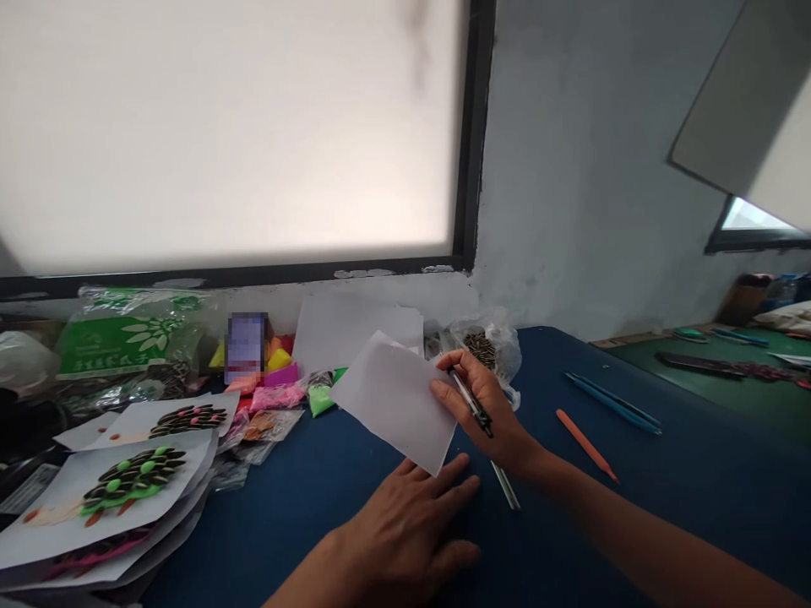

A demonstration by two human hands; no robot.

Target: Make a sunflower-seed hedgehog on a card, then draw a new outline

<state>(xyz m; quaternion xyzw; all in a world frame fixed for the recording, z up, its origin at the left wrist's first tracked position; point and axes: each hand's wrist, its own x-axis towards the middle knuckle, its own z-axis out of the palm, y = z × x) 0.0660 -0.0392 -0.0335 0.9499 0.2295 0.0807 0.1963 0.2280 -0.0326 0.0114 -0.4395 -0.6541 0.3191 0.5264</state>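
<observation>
My right hand (487,414) holds a blank white sheet of paper (396,401) by its right edge, lifted and tilted above the blue table (665,490). The same hand also grips a thin pen (472,401) that runs down past the palm toward the tabletop. My left hand (409,528) lies flat on the blue table, palm down with fingers spread, just below the sheet's lower corner, and holds nothing.
A stack of paper sheets with seed-and-clay pictures (120,485) lies at the left. Small bags of coloured clay (279,397) and a bag of seeds (487,342) sit near the wall. An orange stick (586,445) and blue tools (612,403) lie to the right.
</observation>
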